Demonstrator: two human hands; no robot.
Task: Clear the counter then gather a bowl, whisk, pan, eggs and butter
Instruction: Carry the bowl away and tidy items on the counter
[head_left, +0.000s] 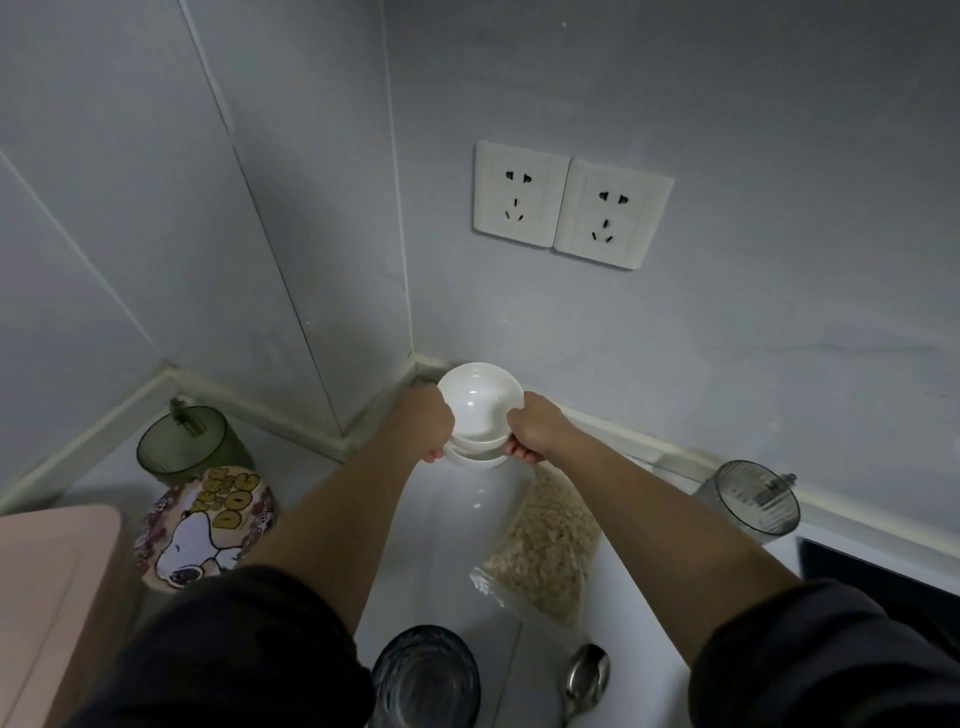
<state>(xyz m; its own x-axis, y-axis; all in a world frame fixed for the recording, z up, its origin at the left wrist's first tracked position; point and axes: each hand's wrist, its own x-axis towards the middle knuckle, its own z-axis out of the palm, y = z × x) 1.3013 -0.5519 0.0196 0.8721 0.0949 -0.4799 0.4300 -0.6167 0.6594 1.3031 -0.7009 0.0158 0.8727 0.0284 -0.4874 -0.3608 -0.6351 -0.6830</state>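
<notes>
Glass (426, 675), cut off at the frame edge, and spoon (587, 675): nearest, between the forearms. Oat bag (545, 545): partly hidden under the right forearm. Bare table (452, 545) strip between the arms. Left hand (423, 423), right hand (535, 428): clamped on opposite rims of stacked white bowls (480, 410), beside the wall corner (413, 358); count unclear.

White glossy counter (447, 561): green translucent canister (189, 441) behind round cartoon-dog tin (205, 525), left; clear bag of oats (545, 540), centre; ribbed clear jar (750, 501), right; dark glass tumbler (426, 675), steel spoon (584, 675), front.
</notes>
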